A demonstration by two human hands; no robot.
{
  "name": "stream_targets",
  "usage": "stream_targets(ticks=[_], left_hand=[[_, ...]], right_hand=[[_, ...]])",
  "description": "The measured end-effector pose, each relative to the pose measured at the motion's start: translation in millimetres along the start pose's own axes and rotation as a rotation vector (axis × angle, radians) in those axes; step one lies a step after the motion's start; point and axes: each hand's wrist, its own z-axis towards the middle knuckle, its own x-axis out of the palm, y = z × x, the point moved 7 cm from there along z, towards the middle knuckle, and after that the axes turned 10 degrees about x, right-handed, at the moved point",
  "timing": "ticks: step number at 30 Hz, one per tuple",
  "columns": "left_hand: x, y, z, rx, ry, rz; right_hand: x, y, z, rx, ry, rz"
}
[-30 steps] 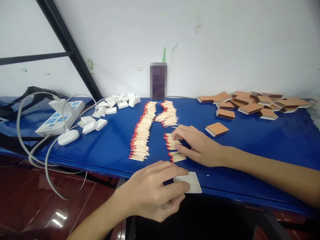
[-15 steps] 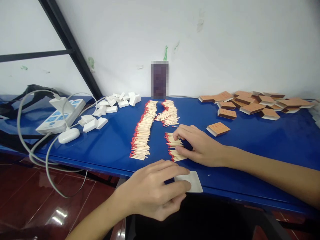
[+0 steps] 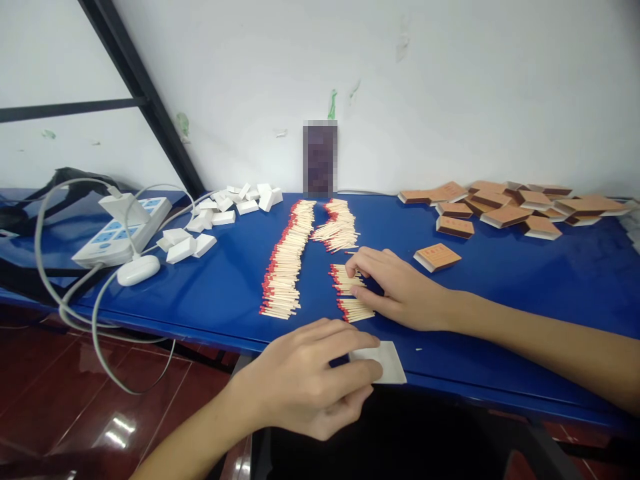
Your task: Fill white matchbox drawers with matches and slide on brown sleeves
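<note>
My left hand (image 3: pixel 313 373) is at the table's front edge, its fingers curled over a white matchbox tray (image 3: pixel 393 365) that they partly cover. The thumb is hidden. My right hand (image 3: pixel 400 287) lies over a small group of red-tipped matches (image 3: pixel 342 280), index finger and thumb closed around their plain ends. Just below the thumb lies another small group of matches (image 3: pixel 354 309). To the left runs a long row of matches (image 3: pixel 285 267), red heads facing left. A shorter pile of matches (image 3: pixel 340 227) is spread behind my right hand.
Orange matchbox sleeves (image 3: pixel 505 215) are heaped at the back right, with a single sleeve (image 3: pixel 437 257) nearer my right hand. White matchbox trays (image 3: pixel 223 218) cluster at the left. Beside them are a power strip (image 3: pixel 120 233) and looping white cables (image 3: pixel 40 240). A blurred dark rectangle (image 3: pixel 320 160) stands by the wall.
My right thumb has shifted slightly away from the nearer group of matches, toward the index finger. My left hand and the tray stay in place.
</note>
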Motion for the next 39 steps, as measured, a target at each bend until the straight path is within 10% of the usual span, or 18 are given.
stream_targets(ticks=[39], left_hand=[[0.3, 0, 1, 0.011, -0.009, -0.011]], right_hand=[[-1, -13, 7, 0.098, -0.048, 0.032]])
